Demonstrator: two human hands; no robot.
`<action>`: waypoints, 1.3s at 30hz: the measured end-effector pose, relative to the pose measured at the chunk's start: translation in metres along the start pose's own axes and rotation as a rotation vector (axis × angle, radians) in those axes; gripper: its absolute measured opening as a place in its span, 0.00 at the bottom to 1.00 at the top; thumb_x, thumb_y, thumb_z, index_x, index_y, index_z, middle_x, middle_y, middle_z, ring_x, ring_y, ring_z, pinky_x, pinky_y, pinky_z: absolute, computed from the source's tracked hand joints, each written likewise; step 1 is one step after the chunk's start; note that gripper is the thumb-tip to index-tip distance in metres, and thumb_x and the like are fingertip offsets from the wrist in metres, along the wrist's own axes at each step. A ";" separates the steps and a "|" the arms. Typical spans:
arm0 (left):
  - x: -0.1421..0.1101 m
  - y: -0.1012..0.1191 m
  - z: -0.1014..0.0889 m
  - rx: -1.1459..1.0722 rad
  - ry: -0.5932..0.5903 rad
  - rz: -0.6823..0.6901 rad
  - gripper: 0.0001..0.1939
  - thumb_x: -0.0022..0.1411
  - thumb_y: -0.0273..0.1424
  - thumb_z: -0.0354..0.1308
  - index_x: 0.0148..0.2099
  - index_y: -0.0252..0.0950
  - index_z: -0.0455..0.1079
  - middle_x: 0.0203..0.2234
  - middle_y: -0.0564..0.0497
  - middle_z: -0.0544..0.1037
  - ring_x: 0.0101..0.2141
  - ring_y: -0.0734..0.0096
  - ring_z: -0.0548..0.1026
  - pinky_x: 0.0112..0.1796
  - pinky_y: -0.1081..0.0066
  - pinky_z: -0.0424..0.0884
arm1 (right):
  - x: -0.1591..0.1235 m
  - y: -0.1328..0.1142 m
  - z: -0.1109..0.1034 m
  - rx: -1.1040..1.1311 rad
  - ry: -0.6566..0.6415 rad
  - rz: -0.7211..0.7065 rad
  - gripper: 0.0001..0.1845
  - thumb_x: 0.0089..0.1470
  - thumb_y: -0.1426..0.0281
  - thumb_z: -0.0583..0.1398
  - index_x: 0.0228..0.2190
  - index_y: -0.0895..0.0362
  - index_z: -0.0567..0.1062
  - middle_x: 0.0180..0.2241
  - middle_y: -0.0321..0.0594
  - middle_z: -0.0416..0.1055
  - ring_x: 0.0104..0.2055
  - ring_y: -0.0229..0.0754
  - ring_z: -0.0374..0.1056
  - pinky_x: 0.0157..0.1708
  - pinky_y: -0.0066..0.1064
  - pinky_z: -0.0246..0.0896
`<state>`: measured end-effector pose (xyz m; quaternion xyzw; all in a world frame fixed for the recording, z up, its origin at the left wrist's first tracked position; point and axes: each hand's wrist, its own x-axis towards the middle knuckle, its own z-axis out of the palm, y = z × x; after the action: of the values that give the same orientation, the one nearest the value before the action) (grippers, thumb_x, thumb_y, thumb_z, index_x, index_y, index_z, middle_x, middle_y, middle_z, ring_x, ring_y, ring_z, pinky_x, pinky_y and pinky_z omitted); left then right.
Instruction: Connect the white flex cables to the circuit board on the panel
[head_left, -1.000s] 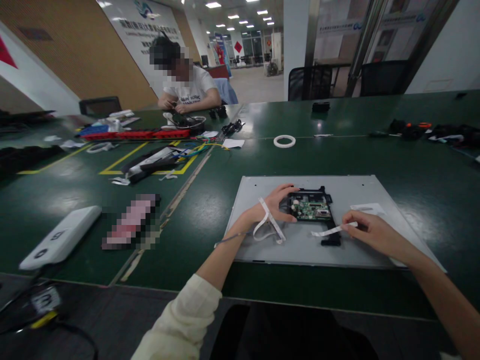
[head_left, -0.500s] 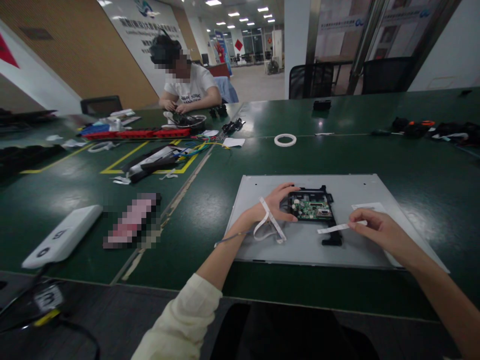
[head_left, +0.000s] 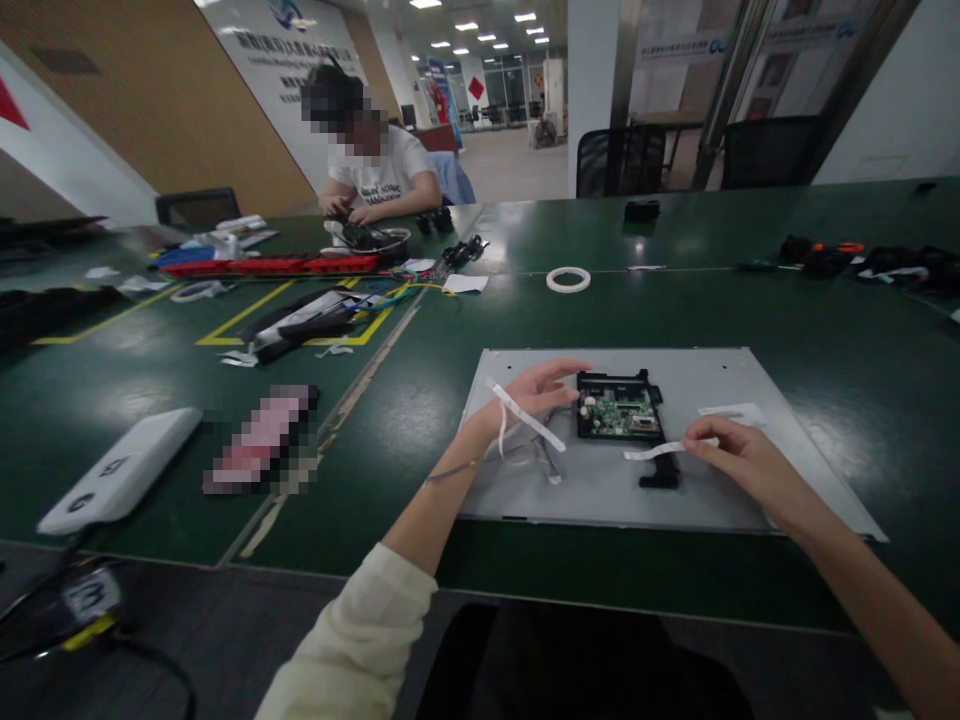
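My right hand (head_left: 731,455) pinches one end of a short white strip of tape (head_left: 646,454), its free end hanging over the arm of a black plastic bracket (head_left: 660,479). A green circuit board (head_left: 619,418) sits in that bracket on a light grey flat panel (head_left: 577,508). My left hand (head_left: 532,388) is at the bracket's left edge, thumb and fingers apart; whether it touches the frame is hard to tell. White tape strips (head_left: 529,414) hang from the back of this hand. A thin grey cable (head_left: 456,469) crosses the left wrist.
A white tape roll (head_left: 568,280) lies beyond the panel on the green table (head_left: 675,310). To the left are a white power bank (head_left: 120,470) and a pixelated pink phone (head_left: 262,440). Across the table, a person (head_left: 382,170) handles dark parts.
My left hand has lifted slightly, its fingers shifting off the bracket's top edge, and the tape strips on it have swung. My right hand has moved slightly left with its strip.
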<state>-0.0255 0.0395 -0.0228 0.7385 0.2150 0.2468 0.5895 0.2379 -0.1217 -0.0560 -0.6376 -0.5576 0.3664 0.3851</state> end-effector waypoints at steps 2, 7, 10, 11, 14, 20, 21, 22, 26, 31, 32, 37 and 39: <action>-0.004 0.009 -0.011 -0.148 0.089 0.005 0.19 0.57 0.35 0.58 0.51 0.36 0.68 0.51 0.42 0.70 0.55 0.57 0.65 0.55 0.56 0.57 | 0.000 0.000 -0.001 0.000 0.003 -0.006 0.14 0.50 0.58 0.58 0.31 0.56 0.72 0.33 0.38 0.69 0.36 0.43 0.63 0.36 0.32 0.56; -0.027 0.041 -0.060 -0.443 0.396 0.159 0.14 0.60 0.35 0.54 0.46 0.36 0.70 0.42 0.50 0.76 0.45 0.65 0.73 0.48 0.64 0.66 | -0.001 -0.002 -0.004 -0.023 -0.007 -0.023 0.14 0.50 0.57 0.58 0.30 0.55 0.72 0.29 0.36 0.68 0.31 0.40 0.61 0.33 0.30 0.56; -0.047 0.059 -0.084 -0.352 0.424 0.108 0.16 0.66 0.31 0.42 0.48 0.31 0.68 0.41 0.50 0.76 0.45 0.66 0.72 0.49 0.62 0.64 | -0.002 -0.003 -0.004 -0.014 -0.011 -0.024 0.13 0.50 0.57 0.58 0.30 0.55 0.72 0.30 0.36 0.68 0.31 0.40 0.61 0.33 0.30 0.56; -0.052 0.065 -0.087 -0.296 0.427 0.065 0.16 0.66 0.32 0.44 0.47 0.31 0.69 0.40 0.49 0.77 0.44 0.65 0.73 0.47 0.63 0.65 | -0.002 -0.003 -0.004 -0.007 -0.012 -0.023 0.14 0.49 0.57 0.58 0.30 0.55 0.72 0.30 0.37 0.68 0.32 0.40 0.61 0.33 0.30 0.57; -0.065 0.080 -0.074 -0.188 0.374 -0.030 0.16 0.61 0.39 0.52 0.44 0.33 0.72 0.40 0.45 0.77 0.42 0.61 0.74 0.44 0.63 0.68 | -0.004 -0.004 -0.003 0.039 -0.006 -0.009 0.14 0.49 0.56 0.59 0.30 0.55 0.73 0.32 0.38 0.68 0.34 0.42 0.62 0.35 0.31 0.58; -0.064 0.081 0.024 -0.312 0.004 -0.138 0.24 0.60 0.47 0.52 0.47 0.33 0.71 0.43 0.40 0.76 0.45 0.57 0.73 0.45 0.60 0.66 | -0.005 -0.007 0.001 0.196 0.017 -0.018 0.16 0.47 0.56 0.61 0.30 0.56 0.72 0.33 0.38 0.69 0.38 0.43 0.64 0.40 0.31 0.57; -0.060 0.076 0.041 -0.323 0.003 -0.155 0.22 0.61 0.46 0.52 0.46 0.33 0.71 0.44 0.40 0.75 0.46 0.59 0.73 0.46 0.61 0.66 | -0.005 -0.007 0.002 0.200 0.016 -0.029 0.15 0.47 0.56 0.61 0.30 0.56 0.72 0.33 0.38 0.69 0.38 0.43 0.64 0.40 0.31 0.57; -0.057 0.070 0.056 -0.358 -0.007 -0.177 0.21 0.61 0.45 0.52 0.45 0.33 0.71 0.43 0.40 0.75 0.46 0.60 0.73 0.46 0.62 0.65 | -0.005 -0.007 0.003 0.194 0.014 -0.038 0.15 0.47 0.57 0.61 0.30 0.56 0.72 0.33 0.38 0.68 0.38 0.43 0.63 0.41 0.31 0.57; -0.044 0.043 0.092 -0.611 0.056 -0.193 0.22 0.60 0.46 0.52 0.43 0.32 0.71 0.41 0.41 0.76 0.44 0.62 0.73 0.44 0.65 0.66 | -0.004 -0.008 0.004 0.125 -0.006 -0.047 0.15 0.48 0.57 0.60 0.30 0.56 0.72 0.32 0.39 0.69 0.36 0.42 0.63 0.37 0.31 0.58; -0.029 0.029 0.106 -0.716 0.174 -0.274 0.21 0.59 0.46 0.54 0.38 0.32 0.72 0.32 0.44 0.77 0.38 0.67 0.75 0.40 0.68 0.66 | -0.003 -0.005 0.003 0.051 -0.012 -0.064 0.14 0.48 0.57 0.59 0.30 0.56 0.73 0.31 0.38 0.69 0.33 0.41 0.63 0.33 0.31 0.57; -0.026 0.028 0.107 -0.718 0.170 -0.285 0.21 0.59 0.46 0.53 0.38 0.31 0.72 0.31 0.45 0.76 0.37 0.67 0.75 0.39 0.68 0.66 | -0.002 -0.004 0.003 0.041 -0.002 -0.060 0.14 0.48 0.57 0.59 0.29 0.56 0.73 0.31 0.38 0.69 0.33 0.41 0.63 0.33 0.31 0.57; -0.012 0.025 0.112 -0.667 0.164 -0.305 0.21 0.59 0.46 0.53 0.37 0.31 0.72 0.30 0.45 0.76 0.34 0.69 0.74 0.39 0.68 0.66 | -0.001 0.003 0.001 -0.007 0.052 -0.055 0.12 0.47 0.60 0.59 0.28 0.56 0.72 0.30 0.37 0.68 0.33 0.41 0.62 0.34 0.31 0.55; -0.007 0.023 0.114 -0.632 0.164 -0.313 0.21 0.60 0.46 0.53 0.36 0.31 0.72 0.29 0.46 0.76 0.33 0.71 0.74 0.39 0.68 0.65 | 0.000 0.007 0.000 -0.039 0.062 -0.062 0.12 0.47 0.60 0.58 0.27 0.56 0.72 0.30 0.37 0.68 0.33 0.41 0.63 0.34 0.32 0.55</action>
<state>0.0396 -0.0569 -0.0224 0.4556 0.2854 0.2662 0.8001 0.2405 -0.1219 -0.0623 -0.6385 -0.5718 0.3235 0.4009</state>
